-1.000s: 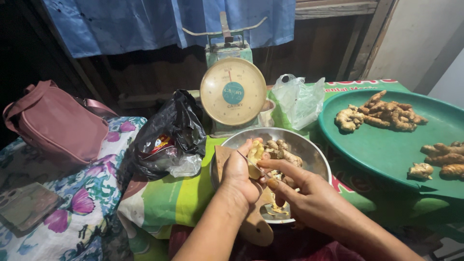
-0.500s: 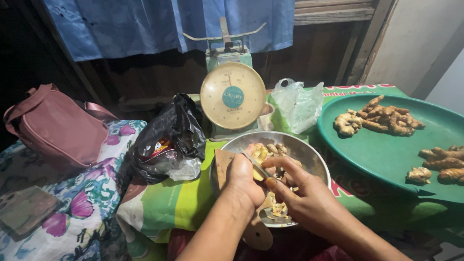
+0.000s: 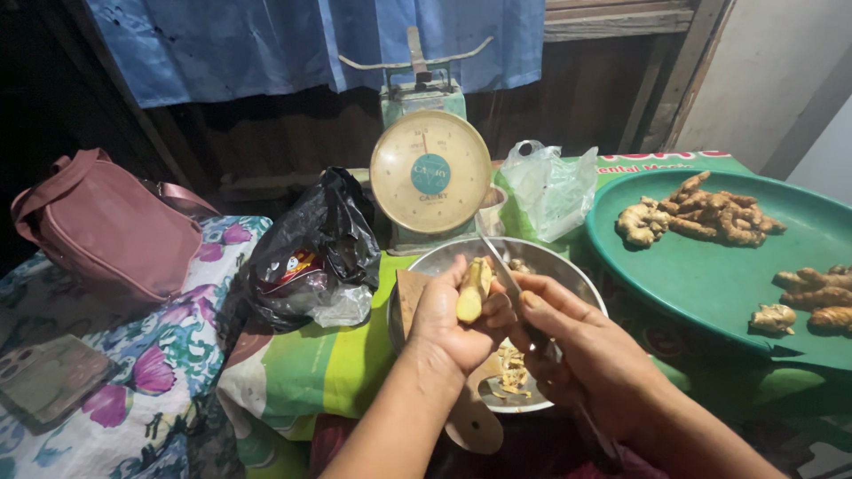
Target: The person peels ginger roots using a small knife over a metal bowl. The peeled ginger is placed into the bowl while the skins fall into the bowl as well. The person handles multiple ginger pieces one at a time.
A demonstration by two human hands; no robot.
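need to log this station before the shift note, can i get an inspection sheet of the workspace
surface: low table under green and floral cloths
job's things: yellowish root piece over metal bowl with peelings; knife blade against the root; wooden board partly under the bowl
clutter: black plastic bag, clear bag, phone
hands: left hand grips the root; right hand holds the knife
cables: nothing seen
surroundings: dial scale, pink handbag, green tray of roots, blue cloth hanging behind
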